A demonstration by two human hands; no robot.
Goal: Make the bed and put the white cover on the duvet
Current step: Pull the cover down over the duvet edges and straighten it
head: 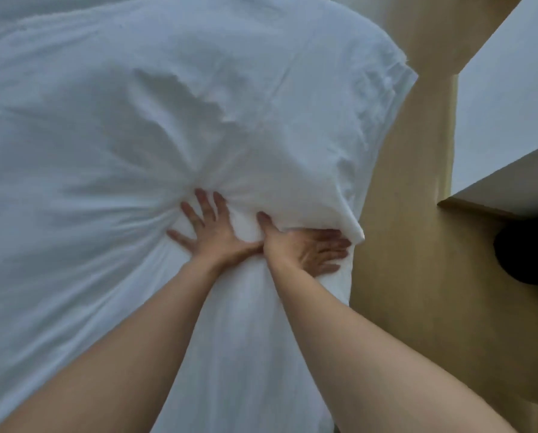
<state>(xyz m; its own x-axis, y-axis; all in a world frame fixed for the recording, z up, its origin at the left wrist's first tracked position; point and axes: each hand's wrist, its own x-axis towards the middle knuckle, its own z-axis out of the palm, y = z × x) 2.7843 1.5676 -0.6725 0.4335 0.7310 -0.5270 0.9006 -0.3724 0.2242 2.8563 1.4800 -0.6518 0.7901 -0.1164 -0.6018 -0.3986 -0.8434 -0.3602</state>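
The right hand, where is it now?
The right hand is right of centre in the head view, beside the left hand, its fingers under the corner of the white cover.

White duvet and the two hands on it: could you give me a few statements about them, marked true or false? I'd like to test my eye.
1. Both hands touch the white duvet. True.
2. The left hand is balled into a fist. False: it lies flat on the fabric, fingers spread.
3. The bedding is dark blue. False: it is white.
4. The right hand is at the duvet's near right corner, beside the left hand. True.
5. Creases in the fabric fan out from where the left hand presses. True.
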